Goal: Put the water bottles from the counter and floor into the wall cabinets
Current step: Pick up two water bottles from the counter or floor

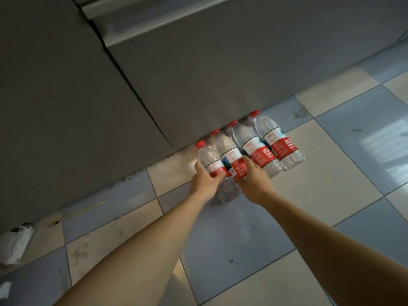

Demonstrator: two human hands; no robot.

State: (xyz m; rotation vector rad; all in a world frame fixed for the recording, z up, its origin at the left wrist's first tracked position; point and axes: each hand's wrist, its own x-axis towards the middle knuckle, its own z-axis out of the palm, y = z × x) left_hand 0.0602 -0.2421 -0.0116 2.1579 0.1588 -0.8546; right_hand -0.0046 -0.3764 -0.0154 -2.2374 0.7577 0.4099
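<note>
**Floor pickup: two bottles in hand, two waiting**

Obs. Four water bottles stand in a row on the tiled floor [331, 164], hard against the base of the grey cabinet front [198, 80]. All places below are given relative to that cabinet base.

- Left hand [204, 180]: fingers curled round the red label band of the smallest bottle [209, 160], which is the end of the row furthest left along the base.
- Right hand [254, 175]: grip wrapped round the label of the second bottle [229, 155], just beside the first and touching it.
- Third bottle [254, 144] and fourth bottle [278, 138]: further right along the base, untouched, upright, side by side.
- Small white box [15, 244] lies on the floor far left along the same base.

Whether either held bottle has left the tiles I cannot tell.

Handling, judged. Bottles look full and capped, so moderately heavy for their size, weight sitting low. Thin clear plastic walls should give under a hard squeeze; the labelled waist is the stiffest, least slippery place, and both grips sit there. Smooth plastic below the label would likely slide. Caps on, so tilting should spill nothing. Not fragile; a drop risks denting or rolling under the cabinet base. One bottle per hand seems manageable for the lift to the wall cabinets.
</note>
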